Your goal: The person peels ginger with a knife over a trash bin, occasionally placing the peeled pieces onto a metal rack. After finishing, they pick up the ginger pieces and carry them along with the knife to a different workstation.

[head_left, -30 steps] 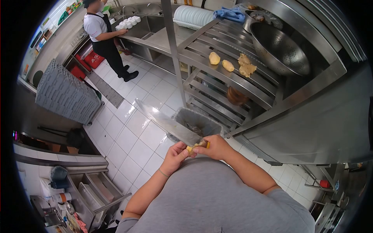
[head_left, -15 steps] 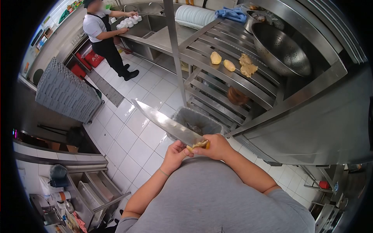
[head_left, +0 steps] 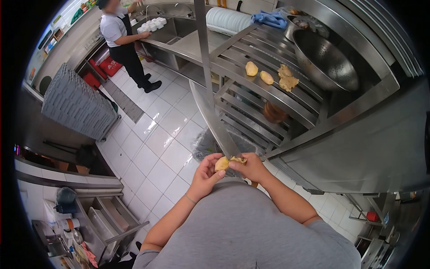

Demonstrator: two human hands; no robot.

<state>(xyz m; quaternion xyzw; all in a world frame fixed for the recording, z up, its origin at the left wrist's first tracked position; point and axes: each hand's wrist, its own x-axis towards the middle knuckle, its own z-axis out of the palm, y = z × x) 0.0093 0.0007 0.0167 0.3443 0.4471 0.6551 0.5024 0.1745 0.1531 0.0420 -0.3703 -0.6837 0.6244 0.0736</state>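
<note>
My left hand [head_left: 205, 178] is closed round a yellow, peeled-looking piece [head_left: 221, 164], held up in front of my belly. In my right hand [head_left: 251, 168] is a large knife [head_left: 215, 123], its long blade pointing up and away. A strip of peel [head_left: 238, 159] lies at the blade's base, by my right thumb and touching the piece. Ahead on the slatted steel shelf [head_left: 286, 96] lie two yellow pieces [head_left: 251, 68] and a lumpy brownish-yellow one [head_left: 287, 78]. Beneath the knife stands a bin with a clear liner [head_left: 201, 145], partly hidden by my hands.
A metal colander [head_left: 325, 58] and a blue cloth [head_left: 269, 19] rest on the shelf. A steel post [head_left: 204, 49] rises before it. At the sink [head_left: 179, 28] stands a co-worker [head_left: 121, 40] near white cups [head_left: 152, 24]. Grey stacked trays [head_left: 76, 103] are at the left.
The knife has swung more upright and to the right. The yellow piece now shows between my hands, turned from before. The co-worker has raised one arm away from the cups.
</note>
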